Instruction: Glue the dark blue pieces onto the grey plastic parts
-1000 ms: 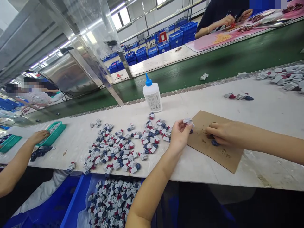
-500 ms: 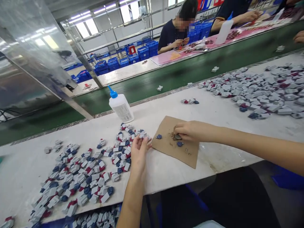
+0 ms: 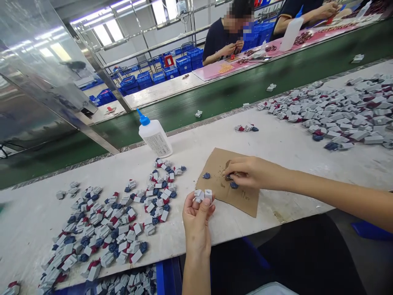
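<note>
My left hand [image 3: 198,219] is closed on a small light-grey plastic piece [image 3: 208,194] with block-like ends, held up at the near left edge of a brown cardboard sheet [image 3: 215,164]. Over the sheet, my right hand [image 3: 250,172] pinches a small dark-blue piece [image 3: 228,176], partly hidden by the fingers. Two more dark-blue pieces lie on the cardboard: one left [image 3: 206,175] and one just below my right fingertips [image 3: 233,185]. Brown smears and crumbs mark the sheet around the fingers.
Left of my hands spreads a pile of grey, red and blue pieces [image 3: 107,229]. A white bottle with blue nozzle [image 3: 156,137] stands behind it. Another heap [image 3: 340,110] lies far right. Beyond runs a green conveyor belt [image 3: 230,100]; a co-worker [image 3: 219,43] sits across it.
My left hand has moved right and down from the pile's edge to the cardboard, carrying the grey piece. My right hand stays over the sheet, its fingers now on a dark-blue piece.
</note>
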A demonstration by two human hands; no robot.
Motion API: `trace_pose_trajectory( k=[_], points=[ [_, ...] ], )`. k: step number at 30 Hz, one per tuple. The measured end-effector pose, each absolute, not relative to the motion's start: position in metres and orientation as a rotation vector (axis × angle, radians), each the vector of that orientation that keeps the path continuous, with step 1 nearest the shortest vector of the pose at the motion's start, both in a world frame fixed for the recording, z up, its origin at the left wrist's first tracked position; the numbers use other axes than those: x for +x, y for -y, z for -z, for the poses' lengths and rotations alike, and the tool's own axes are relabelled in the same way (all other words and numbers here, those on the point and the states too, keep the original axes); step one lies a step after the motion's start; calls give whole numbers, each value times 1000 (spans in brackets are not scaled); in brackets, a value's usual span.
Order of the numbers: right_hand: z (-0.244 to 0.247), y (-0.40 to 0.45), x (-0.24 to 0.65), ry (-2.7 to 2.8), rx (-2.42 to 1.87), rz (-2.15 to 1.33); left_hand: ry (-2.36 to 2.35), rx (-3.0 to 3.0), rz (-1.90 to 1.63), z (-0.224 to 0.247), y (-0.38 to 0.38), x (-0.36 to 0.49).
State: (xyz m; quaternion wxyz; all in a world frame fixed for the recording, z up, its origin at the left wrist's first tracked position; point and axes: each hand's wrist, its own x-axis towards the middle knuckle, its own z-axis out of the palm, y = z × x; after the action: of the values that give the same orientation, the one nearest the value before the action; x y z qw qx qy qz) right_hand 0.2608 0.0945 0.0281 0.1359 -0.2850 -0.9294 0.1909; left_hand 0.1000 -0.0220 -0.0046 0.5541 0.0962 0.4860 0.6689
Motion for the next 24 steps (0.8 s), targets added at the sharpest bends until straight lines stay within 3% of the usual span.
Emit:
trace_pose_trajectory(
  k=[3, 6, 18, 24],
  points=[
    [-50, -70, 258, 2378, -838, -967, -1145, 286, -1584, -3, 25, 107],
    [-65, -52, 256, 2218, -897, -1150, -1178, 361, -1626, -9, 27, 113],
    [-72, -48, 252, 2303, -744, -1112, -1238, 551, -1611, -16, 32, 112],
    [-54, -44, 250, 2141, -767, -1530, -1355, 674, -1623, -8, 33, 112]
  ],
)
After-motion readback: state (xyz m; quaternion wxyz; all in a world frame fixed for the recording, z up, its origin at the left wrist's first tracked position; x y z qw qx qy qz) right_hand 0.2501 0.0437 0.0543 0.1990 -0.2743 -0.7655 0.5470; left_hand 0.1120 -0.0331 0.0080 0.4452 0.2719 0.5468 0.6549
